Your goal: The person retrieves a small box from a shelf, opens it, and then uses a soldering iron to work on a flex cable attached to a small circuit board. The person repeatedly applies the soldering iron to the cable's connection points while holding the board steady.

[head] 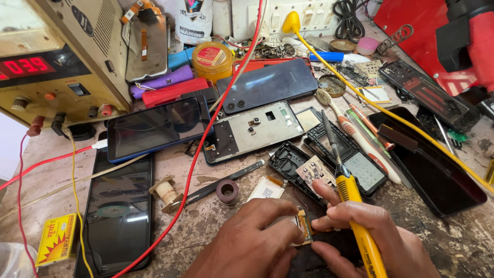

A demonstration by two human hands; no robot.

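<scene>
At lower centre, the left hand (252, 242) pinches a small flex connector (304, 226), judged light, thin and fragile, best held by its edges, while the right hand (370, 231) grips a yellow soldering iron (355, 206).

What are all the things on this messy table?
Yellow-handled soldering iron: one, in the right hand, tip pointing up the table.
Small gold-edged flex connector: one, pinched between both hands' fingers.
Dark glass-fronted phones: several, black and blue, left and middle.
Open silver phone frame: one, centre.
Beige bench power supply: one, top left, red digits lit.
Red wire: one, crossing the middle.
Black metal tweezers: one, centre.
Yellow matchbox: one, bottom left.
Yellow-lidded round jar: one, top.
Left hand: one, bottom centre.
Right hand: one, bottom right.
</scene>
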